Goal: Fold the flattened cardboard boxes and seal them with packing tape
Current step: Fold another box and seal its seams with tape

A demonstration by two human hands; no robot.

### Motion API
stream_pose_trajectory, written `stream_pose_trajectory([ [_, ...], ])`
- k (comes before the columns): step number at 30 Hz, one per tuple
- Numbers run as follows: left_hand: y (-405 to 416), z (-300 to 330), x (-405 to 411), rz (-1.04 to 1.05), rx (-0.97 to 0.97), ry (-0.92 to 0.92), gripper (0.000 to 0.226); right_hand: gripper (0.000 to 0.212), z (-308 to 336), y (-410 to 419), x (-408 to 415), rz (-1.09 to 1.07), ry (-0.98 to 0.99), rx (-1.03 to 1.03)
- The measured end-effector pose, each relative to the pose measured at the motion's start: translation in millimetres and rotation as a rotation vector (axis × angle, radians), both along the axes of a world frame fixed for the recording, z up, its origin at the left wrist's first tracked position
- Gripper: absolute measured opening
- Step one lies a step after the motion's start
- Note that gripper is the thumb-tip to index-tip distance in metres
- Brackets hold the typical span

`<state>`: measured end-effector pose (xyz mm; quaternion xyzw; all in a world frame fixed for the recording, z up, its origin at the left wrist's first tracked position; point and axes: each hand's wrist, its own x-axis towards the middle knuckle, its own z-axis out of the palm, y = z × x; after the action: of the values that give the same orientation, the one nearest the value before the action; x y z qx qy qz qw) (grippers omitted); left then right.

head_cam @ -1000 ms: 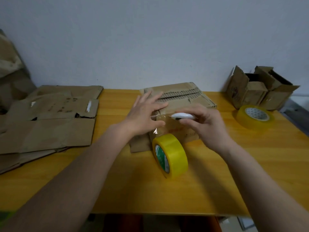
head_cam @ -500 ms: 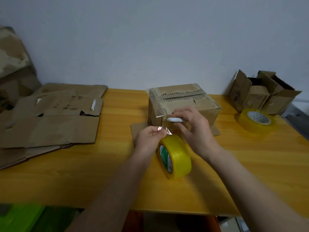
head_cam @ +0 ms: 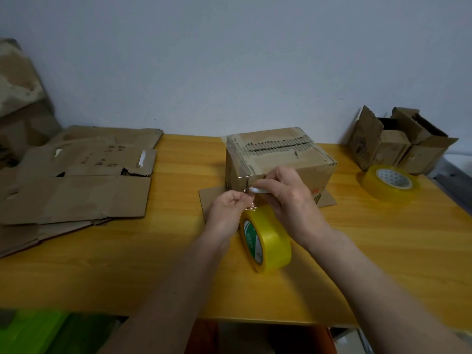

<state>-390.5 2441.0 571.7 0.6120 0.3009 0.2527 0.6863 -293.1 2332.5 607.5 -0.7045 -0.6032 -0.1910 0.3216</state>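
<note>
So one box (head_cam: 278, 159) is folded up and sitting near the back middle of the table (head_cam: 127, 264), with clear tape already running over its top and down the front-left corner. Looks to me like they're at the cutting stage for that strip: the left hand (head_cam: 227, 208) has its fingers curled in, pinching the loose tape just above the roll, and the right hand (head_cam: 288, 198) grips a small white cutter (head_cam: 258, 190) right at the strip. Can't tell if the cut is through yet.

The yellow tape roll (head_cam: 265, 241) stands on its edge just in front of the box, hole facing left toward the flat stack, so it'd roll toward or away from the person. The box's long side runs left to right, slightly skewed.

Plenty left I reckon: a pile of flattened boxes (head_cam: 74, 185) on the left is untouched. A spare roll (head_cam: 390, 181) lies flat at right, beside some open boxes (head_cam: 398, 141).
</note>
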Motion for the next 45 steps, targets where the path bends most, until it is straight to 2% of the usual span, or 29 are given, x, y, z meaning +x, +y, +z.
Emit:
stream_pose_trajectory([
  [16,2.5,0.4,-2.7,-0.051,0.010,-0.012,0.018,0.023,-1.6,-5.6,4.1,-0.003,-0.080,-0.032],
  [27,3.4,1.3,-3.5,-0.051,0.034,0.016,0.015,0.023,-7.8,-25.3,32.3,-0.143,-0.124,0.034],
  [29,4.3,0.2,-4.5,-0.060,0.003,0.019,0.011,0.019,-12.4,-32.2,36.8,-0.156,-0.035,0.038],
  [30,4.0,0.2,-4.9,-0.063,-0.010,0.020,0.011,0.016,-16.9,-36.9,38.7,-0.168,0.082,0.009],
  [33,2.3,-0.1,-3.9,-0.037,-0.009,0.026,0.013,0.021,-37.2,-53.2,41.8,-0.224,0.551,-0.203],
  [36,0.4,1.2,-2.1,-0.014,-0.026,0.026,0.014,0.020,-61.2,-65.6,47.3,-0.355,0.718,-0.418],
  [38,-1.0,1.8,-1.5,-0.006,-0.029,0.033,0.013,0.016,-64.6,-67.1,47.9,-0.428,0.658,-0.506],
  [39,-1.7,2.2,-1.4,-0.001,-0.027,0.032,0.014,0.018,-62.1,-65.1,46.0,-0.449,0.552,-0.482],
  [42,-2.0,3.8,-0.6,-0.006,-0.016,0.030,0.013,0.021,-31.4,-48.6,30.7,-0.370,0.094,-0.147],
  [43,-1.7,4.3,-0.8,-0.013,-0.022,0.035,0.013,0.024,-15.8,-38.1,22.2,-0.318,0.002,-0.051],
  [45,-0.8,4.3,-1.2,-0.030,-0.038,0.042,0.013,0.033,8.3,-10.9,12.6,-0.197,-0.057,-0.022],
])
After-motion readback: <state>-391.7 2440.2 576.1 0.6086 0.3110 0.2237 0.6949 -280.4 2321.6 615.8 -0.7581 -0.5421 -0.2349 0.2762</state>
